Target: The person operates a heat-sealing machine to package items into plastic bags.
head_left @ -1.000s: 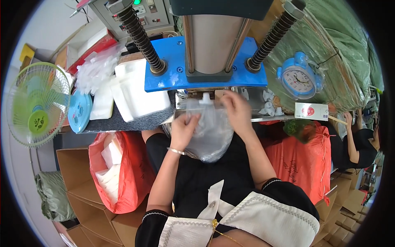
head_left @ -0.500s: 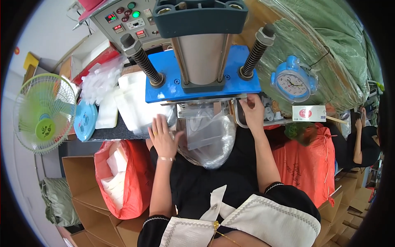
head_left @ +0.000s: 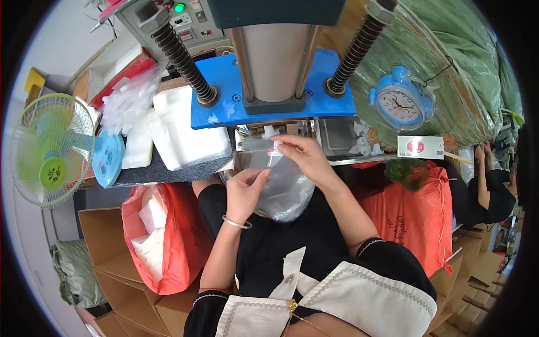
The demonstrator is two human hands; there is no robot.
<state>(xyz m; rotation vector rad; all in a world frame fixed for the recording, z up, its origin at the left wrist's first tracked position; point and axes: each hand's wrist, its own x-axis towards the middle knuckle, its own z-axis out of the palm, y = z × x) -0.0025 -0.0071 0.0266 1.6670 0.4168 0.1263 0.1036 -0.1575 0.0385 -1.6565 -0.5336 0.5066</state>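
My right hand (head_left: 307,163) pinches a small white plastic spout (head_left: 275,147) between thumb and fingertips, just in front of the press. Close by on the left, my left hand (head_left: 246,194) has its thumb and fingers closed on the edge of a clear plastic pouch (head_left: 275,168). Its film is see-through, so its outline is hard to make out. Behind my fingers another white fitting (head_left: 269,131) sits at the press's lower part. The press's blue plate (head_left: 219,106) stands above it. Clear plastic (head_left: 286,202) hangs below my hands, over my lap.
White pouches (head_left: 188,132) lie stacked on the dark worktop at left, beside a green fan (head_left: 51,151). White spouts (head_left: 364,147) fill part of a metal tray (head_left: 331,147) at right. A blue alarm clock (head_left: 400,106), a small box (head_left: 420,147) and red bags (head_left: 415,219) stand nearby.
My left hand has come from the pouch stack to the middle and closed on a pouch. My right hand has left the tray side and now holds a spout. The view has shifted slightly.
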